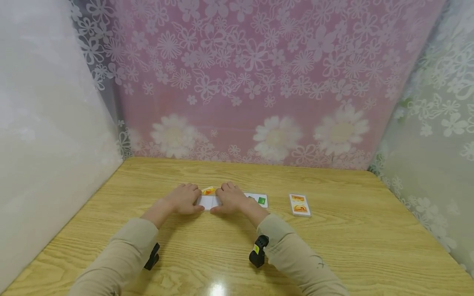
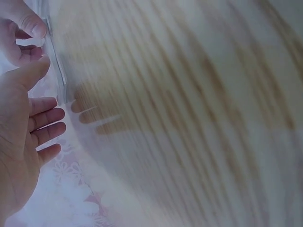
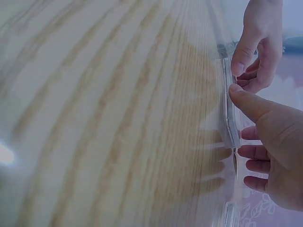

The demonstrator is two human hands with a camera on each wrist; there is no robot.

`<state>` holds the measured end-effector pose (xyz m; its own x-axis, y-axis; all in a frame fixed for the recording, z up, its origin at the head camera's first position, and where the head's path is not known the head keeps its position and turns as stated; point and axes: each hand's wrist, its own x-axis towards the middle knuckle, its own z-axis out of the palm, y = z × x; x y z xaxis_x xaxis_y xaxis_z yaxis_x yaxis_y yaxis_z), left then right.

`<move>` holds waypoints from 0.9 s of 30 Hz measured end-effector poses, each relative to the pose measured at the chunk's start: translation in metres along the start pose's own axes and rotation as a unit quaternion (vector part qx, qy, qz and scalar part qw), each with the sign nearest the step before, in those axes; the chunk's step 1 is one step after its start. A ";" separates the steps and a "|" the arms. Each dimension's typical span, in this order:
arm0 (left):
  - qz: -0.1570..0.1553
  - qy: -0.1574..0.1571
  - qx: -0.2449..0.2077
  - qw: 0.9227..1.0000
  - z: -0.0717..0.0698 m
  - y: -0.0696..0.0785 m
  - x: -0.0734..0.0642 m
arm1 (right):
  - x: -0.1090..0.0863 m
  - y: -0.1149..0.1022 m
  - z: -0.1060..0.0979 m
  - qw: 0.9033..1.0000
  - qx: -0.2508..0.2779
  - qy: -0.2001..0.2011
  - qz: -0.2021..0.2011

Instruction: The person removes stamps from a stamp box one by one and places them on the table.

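A flat white case with clear edges (image 1: 206,201) lies on the table between the two hands, a thin line running down its middle. My left hand (image 1: 184,199) grips its left part, thumb at the near edge and fingers on the far side. From the right, my right hand (image 1: 232,199) holds it the same way, its thumb (image 3: 246,101) against the clear rim. Both hands cover the case's ends. Just beyond it, a small yellow-orange picture card (image 1: 208,190) shows between the fingers.
Partly behind the right hand lies a white case with green pictures (image 1: 262,200). Farther right is an upright-oriented case with two orange pictures (image 1: 300,205). The wooden table (image 1: 207,250) meets flowered curtains at the back (image 1: 229,102) and sides.
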<state>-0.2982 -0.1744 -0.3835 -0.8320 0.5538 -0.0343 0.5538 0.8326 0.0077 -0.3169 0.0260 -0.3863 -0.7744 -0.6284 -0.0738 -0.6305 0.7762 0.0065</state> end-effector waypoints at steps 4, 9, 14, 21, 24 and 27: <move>-0.002 -0.001 -0.008 1.000 -0.002 0.002 0.002 | -0.002 0.001 0.000 1.000 0.008 0.007 0.003; -0.005 0.002 -0.023 1.000 -0.004 0.005 0.005 | -0.006 0.005 -0.005 0.999 0.017 0.044 -0.017; 0.016 0.043 -0.005 0.999 -0.009 0.009 0.010 | -0.012 0.013 -0.012 0.996 0.012 0.083 -0.039; 0.040 0.125 0.038 0.991 -0.013 0.017 0.018 | -0.023 0.026 -0.018 0.991 0.023 0.117 -0.067; 0.041 0.152 0.054 0.986 -0.014 0.021 0.022 | -0.031 0.030 -0.021 0.990 0.005 0.125 -0.067; 0.044 0.167 0.057 0.983 -0.016 0.029 0.024 | -0.039 0.035 -0.021 0.990 -0.011 0.126 -0.063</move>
<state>-0.3030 -0.1370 -0.3679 -0.7346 0.6124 0.2923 0.6082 0.7852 -0.1165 -0.3094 0.0765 -0.3618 -0.6764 -0.7151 0.1764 -0.7219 0.6912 0.0342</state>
